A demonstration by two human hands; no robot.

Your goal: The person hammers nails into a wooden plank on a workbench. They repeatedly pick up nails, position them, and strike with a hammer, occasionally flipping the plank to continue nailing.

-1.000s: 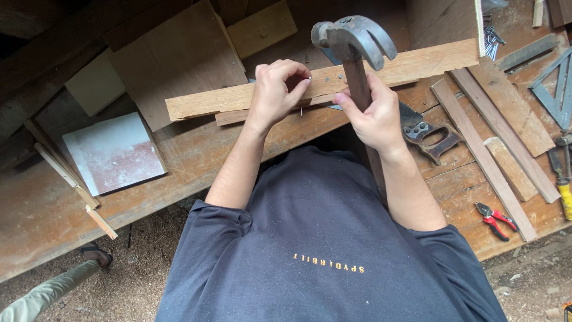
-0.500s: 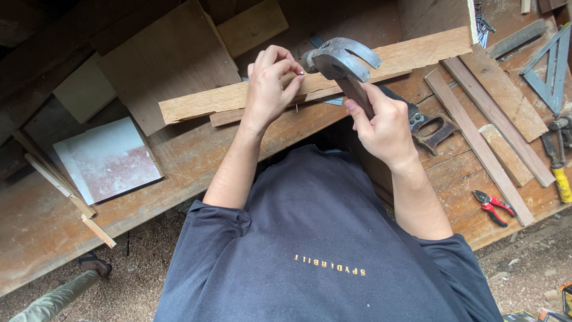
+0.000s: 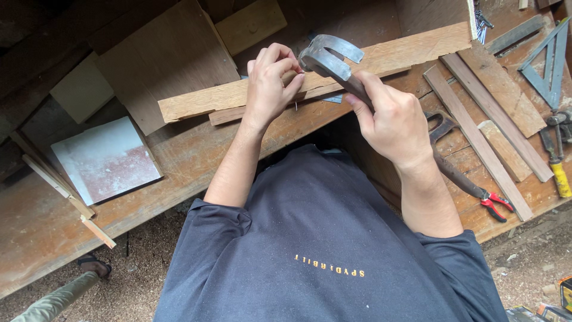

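Packages: two at bottom-right corner, on the gravel floor [image 3: 530,271], both cut off by frame edge. One small box [image 3: 566,293], yellow and black, at the right edge. One flatter pack [image 3: 539,312], dark with orange-yellow patches, along the bottom edge just left of it. No signs or screens. Only label-like item: a line of yellow print [image 3: 329,269] on the dark shirt [image 3: 322,238].
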